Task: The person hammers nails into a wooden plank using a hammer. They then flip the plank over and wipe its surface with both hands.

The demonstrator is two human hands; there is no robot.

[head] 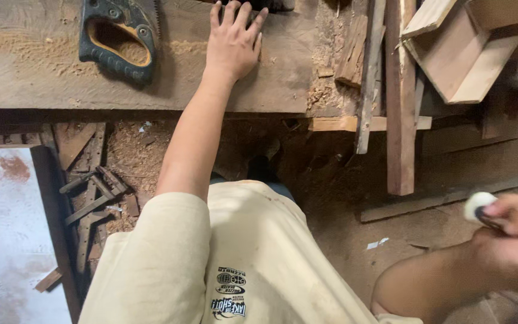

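From the head view, the left hand (233, 41) lies flat and released, fingers spread, on the dusty wooden workbench (43, 78) just right of a handsaw (118, 37), while the right hand (514, 231), low at the right edge, grasps a small white, round-ended object (476, 205) over the sawdust-strewn floor (355, 246).

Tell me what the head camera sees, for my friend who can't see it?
A person's left hand lies flat on a dusty wooden workbench beside a handsaw. Their right hand holds a small white object low at the side, above a floor of wood scraps.
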